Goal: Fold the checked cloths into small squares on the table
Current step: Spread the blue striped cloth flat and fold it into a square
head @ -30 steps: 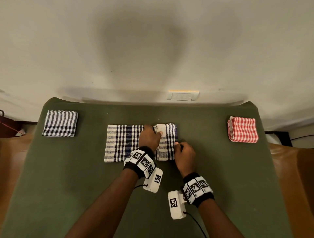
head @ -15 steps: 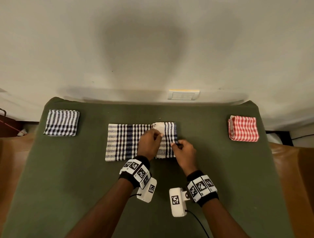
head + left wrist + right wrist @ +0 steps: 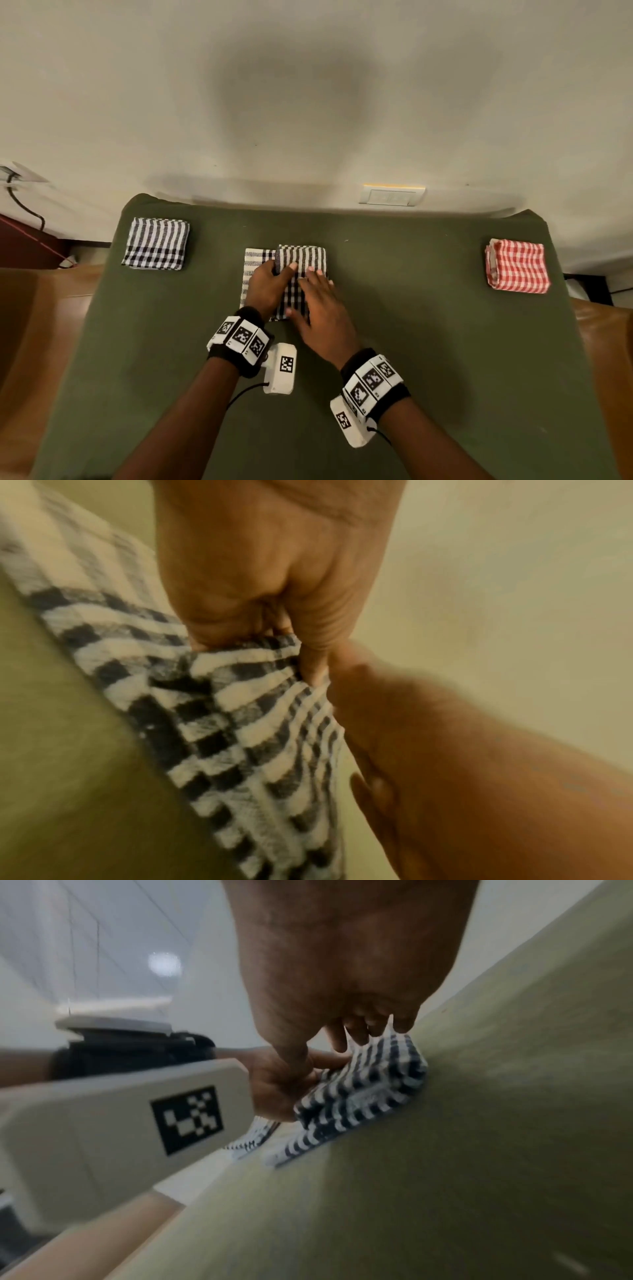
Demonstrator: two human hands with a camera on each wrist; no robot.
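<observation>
The black cloth (image 3: 301, 263) lies at the centre of the green worktop (image 3: 428, 325), partly folded, its right part doubled over leftward. Both hands rest on it. The left hand (image 3: 269, 286) sits at the 9 o'clock side of the folded flap; the right hand (image 3: 320, 308) covers the 5 o'clock part.

The head view shows the right fingers (image 3: 313, 274) straight and flat on the flap, pointing to 12 o'clock. The left wrist view shows what the head view hides: the left fingers (image 3: 315, 653) curl and pinch the flap's edge (image 3: 246, 653). The right wrist view is blurred; the right fingers (image 3: 359, 1028) press the cloth (image 3: 363, 1091) top.

A folded striped cloth (image 3: 156, 243) lies at 10 o'clock on the worktop, a folded red cloth (image 3: 519, 267) at 2 o'clock, both well apart from the hands.
</observation>
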